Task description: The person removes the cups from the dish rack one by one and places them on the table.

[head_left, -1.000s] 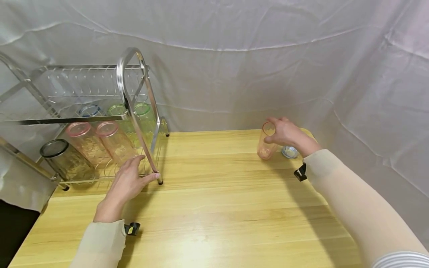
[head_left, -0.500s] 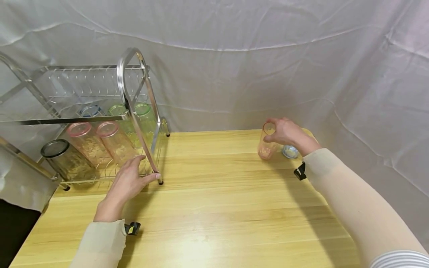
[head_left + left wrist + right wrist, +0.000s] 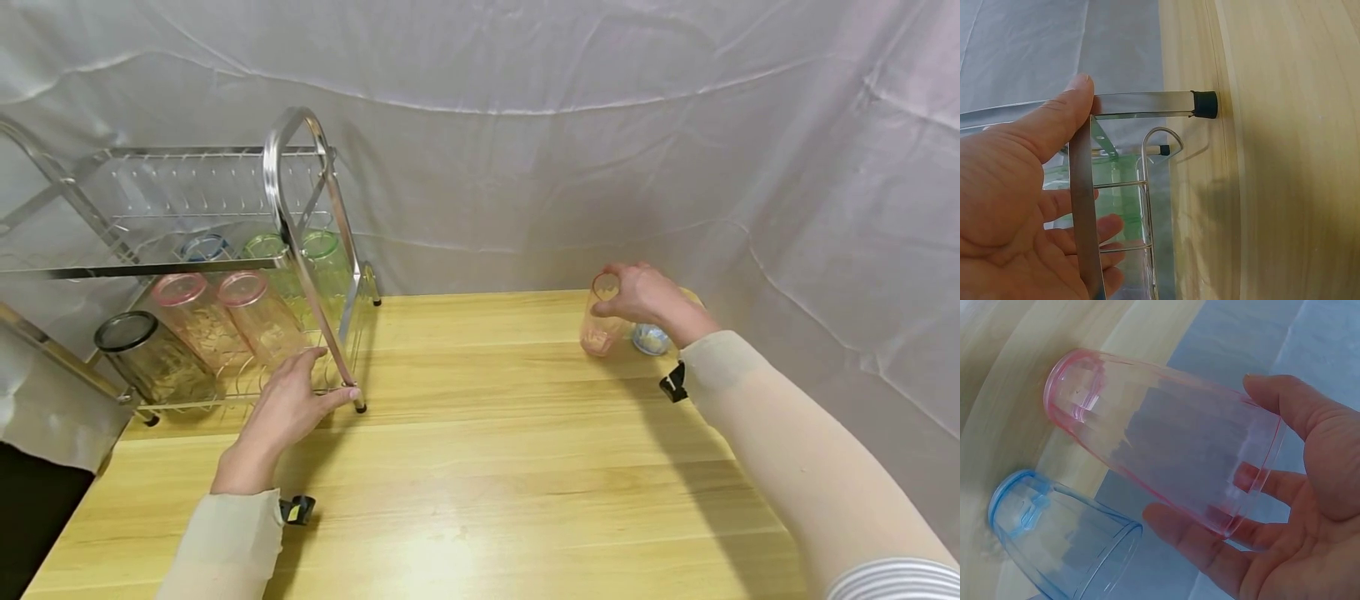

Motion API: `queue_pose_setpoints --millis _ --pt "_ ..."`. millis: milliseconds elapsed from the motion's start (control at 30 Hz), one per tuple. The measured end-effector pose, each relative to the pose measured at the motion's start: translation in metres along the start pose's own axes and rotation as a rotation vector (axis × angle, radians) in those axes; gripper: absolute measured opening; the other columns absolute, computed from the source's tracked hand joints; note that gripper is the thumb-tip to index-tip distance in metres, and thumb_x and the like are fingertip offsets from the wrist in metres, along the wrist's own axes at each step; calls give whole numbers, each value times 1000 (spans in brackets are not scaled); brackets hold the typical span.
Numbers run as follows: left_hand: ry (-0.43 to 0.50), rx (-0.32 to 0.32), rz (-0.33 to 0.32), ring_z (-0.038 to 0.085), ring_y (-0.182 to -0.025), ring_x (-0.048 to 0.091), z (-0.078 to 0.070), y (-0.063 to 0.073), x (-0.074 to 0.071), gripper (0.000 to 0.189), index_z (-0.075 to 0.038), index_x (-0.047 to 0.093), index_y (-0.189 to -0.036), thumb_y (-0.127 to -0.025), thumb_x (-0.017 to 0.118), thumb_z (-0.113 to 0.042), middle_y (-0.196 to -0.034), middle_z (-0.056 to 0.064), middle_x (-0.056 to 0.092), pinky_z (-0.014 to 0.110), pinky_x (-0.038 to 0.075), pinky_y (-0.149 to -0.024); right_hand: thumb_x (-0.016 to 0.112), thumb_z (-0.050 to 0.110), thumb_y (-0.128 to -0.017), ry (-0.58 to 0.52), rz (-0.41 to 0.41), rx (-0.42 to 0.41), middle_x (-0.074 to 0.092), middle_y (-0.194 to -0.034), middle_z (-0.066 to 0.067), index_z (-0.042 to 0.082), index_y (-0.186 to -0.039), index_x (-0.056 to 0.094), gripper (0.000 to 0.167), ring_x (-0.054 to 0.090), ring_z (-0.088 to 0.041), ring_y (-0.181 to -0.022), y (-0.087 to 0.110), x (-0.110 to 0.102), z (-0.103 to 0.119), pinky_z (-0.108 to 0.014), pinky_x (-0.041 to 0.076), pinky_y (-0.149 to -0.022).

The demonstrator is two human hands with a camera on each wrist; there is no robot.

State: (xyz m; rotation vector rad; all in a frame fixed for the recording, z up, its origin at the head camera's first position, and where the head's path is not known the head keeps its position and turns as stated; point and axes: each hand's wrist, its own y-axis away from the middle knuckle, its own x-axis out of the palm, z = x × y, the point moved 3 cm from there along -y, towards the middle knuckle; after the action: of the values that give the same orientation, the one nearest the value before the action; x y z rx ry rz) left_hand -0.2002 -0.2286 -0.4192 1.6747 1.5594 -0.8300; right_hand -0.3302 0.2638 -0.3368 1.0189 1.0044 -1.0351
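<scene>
My right hand (image 3: 651, 302) holds a tall clear pink glass (image 3: 597, 335) near its top rim, at the back right of the table. In the right wrist view the thumb is on one side of the pink glass (image 3: 1172, 434) and fingers wrap the other. A blue glass (image 3: 1063, 540) stands close beside it, partly behind the hand in the head view. My left hand (image 3: 281, 414) grips the front right corner of a metal dish rack (image 3: 320, 312). Its thumb lies along the leg, and fingers reach behind the lower rail (image 3: 1083, 200).
On the rack's lower level stand a dark glass (image 3: 153, 367), two pink glasses (image 3: 262, 321), green glasses (image 3: 330, 267) and a blue one (image 3: 205, 247). The rack's upper shelf (image 3: 217, 183) has wire slots. A grey cloth (image 3: 480, 167) hangs behind the wooden table (image 3: 465, 467).
</scene>
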Motion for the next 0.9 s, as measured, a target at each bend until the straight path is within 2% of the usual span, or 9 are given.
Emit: queue_pose_setpoints --millis 233,433,533,633,700,767,833,867,900 --pt "-4 1 20 60 -146 33 -1 -2 0 108 1 31 -161 -89 72 -70 -162 37 32 77 34 -113 74 42 -91 -26 34 32 29 -161 -41 5 -165 29 94 22 -58 -152 1 2 -3 -73 29 -120" --pt "2 24 36 60 -147 31 -3 -4 -1 106 1 31 -161 -90 74 -64 -162 38 31 77 32 -114 73 37 -90 -37 13 3 44 -157 -35 5 -161 37 86 21 -57 -154 1 3 -6 -71 27 -122" --pt "26 55 50 59 -150 28 -4 -4 -2 102 1 30 -162 -92 79 -55 -164 36 30 77 29 -116 73 37 -89 -31 7 0 47 -155 -35 5 -161 38 85 23 -57 -153 2 3 -7 -70 29 -121" --pt "45 92 85 59 -150 27 -3 -2 -5 92 1 27 -164 -95 78 -33 -166 34 29 77 30 -115 72 37 -89 -30 6 1 47 -155 -35 6 -161 38 85 26 -56 -152 3 3 -7 -70 31 -120" --pt "67 105 114 58 -132 50 -2 -1 -8 85 0 24 -165 -95 70 -16 -167 33 28 72 43 -105 72 37 -90 -32 9 2 47 -155 -35 6 -161 38 84 28 -56 -151 2 3 -6 -70 33 -119" --pt "63 118 106 52 -119 57 -2 -1 -14 80 0 25 -165 -94 61 -5 -165 33 31 63 50 -93 72 37 -90 -33 12 0 46 -155 -36 6 -161 38 84 28 -56 -151 1 4 -6 -70 34 -118" --pt "62 116 64 45 -91 60 -3 -3 -21 72 -1 29 -164 -96 53 -2 -163 33 35 52 50 -77 71 37 -90 -34 16 1 46 -155 -36 7 -161 38 84 27 -56 -151 0 5 -5 -71 33 -118" --pt "59 112 33 43 -77 57 -4 -4 -25 69 -2 30 -163 -97 50 -1 -161 34 37 48 48 -68 71 37 -90 -33 14 0 46 -155 -36 6 -161 38 84 28 -56 -151 -1 5 -5 -70 34 -118" --pt "39 112 -14 44 -86 60 -6 -6 -29 65 -1 34 -162 -99 49 -2 -159 35 40 50 50 -73 71 37 -90 -33 13 -2 46 -155 -36 6 -161 38 83 28 -56 -151 -2 6 -5 -70 34 -118"
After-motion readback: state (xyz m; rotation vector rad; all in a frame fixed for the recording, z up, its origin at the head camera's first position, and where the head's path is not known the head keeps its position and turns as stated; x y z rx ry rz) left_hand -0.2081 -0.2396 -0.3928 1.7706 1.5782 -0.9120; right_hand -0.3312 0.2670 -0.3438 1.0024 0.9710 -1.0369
